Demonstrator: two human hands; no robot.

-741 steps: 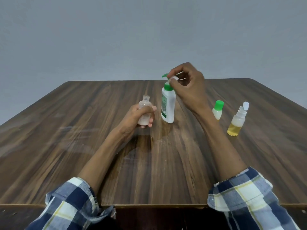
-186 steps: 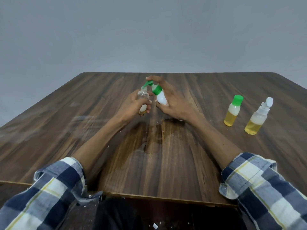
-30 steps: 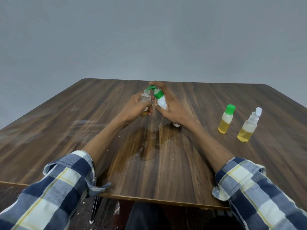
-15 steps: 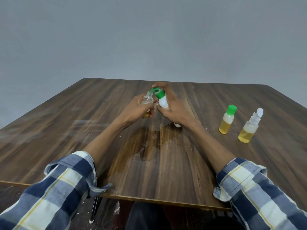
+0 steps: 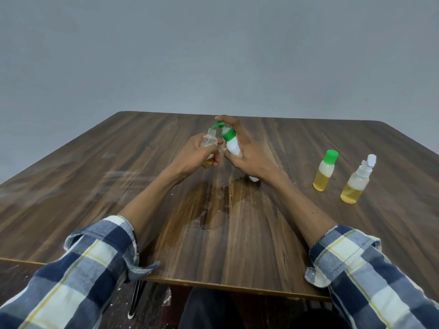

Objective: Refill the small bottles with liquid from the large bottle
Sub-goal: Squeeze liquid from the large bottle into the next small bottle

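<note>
**Pump over the open bottle, mid-table**

The table (image 5: pixel 95 186) has broad bare wood on its left half and along the near edge, where both plaid sleeves hang over. A wet patch (image 5: pixel 213 205) spreads between the forearms. Near the right edge stand two small bottles with yellow liquid, well apart from the hands: a green-capped bottle (image 5: pixel 325 170) and just right of it a spray bottle (image 5: pixel 357 180).

The left hand (image 5: pixel 197 154) grips the clear bottle (image 5: pixel 210 141) upright, neck open and pointing up. The right hand (image 5: pixel 247 153) is wrapped round the large bottle (image 5: pixel 231 144), whose long axis leans up and to the left, base low toward the table. Its green nozzle (image 5: pixel 215 126) reaches left to sit just above the clear bottle's mouth.
</note>
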